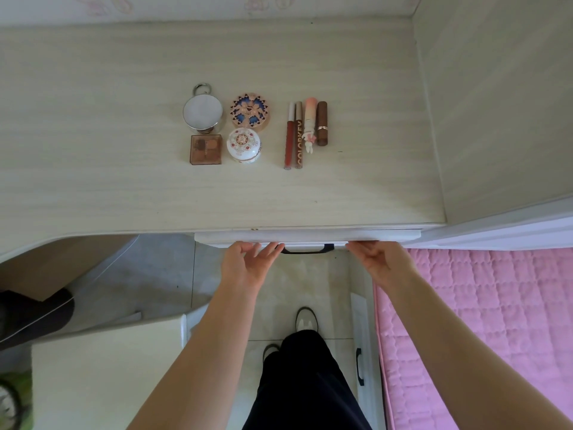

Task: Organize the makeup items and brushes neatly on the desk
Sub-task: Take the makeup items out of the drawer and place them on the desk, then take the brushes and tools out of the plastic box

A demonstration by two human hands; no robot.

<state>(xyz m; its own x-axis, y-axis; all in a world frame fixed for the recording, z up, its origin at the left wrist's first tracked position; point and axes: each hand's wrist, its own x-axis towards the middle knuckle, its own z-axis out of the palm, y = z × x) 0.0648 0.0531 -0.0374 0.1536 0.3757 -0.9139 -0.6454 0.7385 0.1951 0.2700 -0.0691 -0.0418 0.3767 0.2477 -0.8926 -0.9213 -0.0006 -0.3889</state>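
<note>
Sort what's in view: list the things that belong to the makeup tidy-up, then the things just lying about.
Belongs to the job:
round mirror
patterned compact
square palette
white jar
red lip gloss
brown lip gloss
pink lipstick
brown lipstick
desk

Just lying about:
drawer handle
pink quilt

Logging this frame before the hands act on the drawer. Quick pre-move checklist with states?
1. Left hand free, fingers at the drawer front: ok.
2. Right hand free, fingers at drawer front: ok.
3. Handle unobstructed between the hands: ok.
4. Compacts, including the square palette, grouped on the desk: ok.
5. Lip tubes, such as the red lip gloss, lined up side by side: ok.
6. Brushes placed: cannot tell, none visible.
</note>
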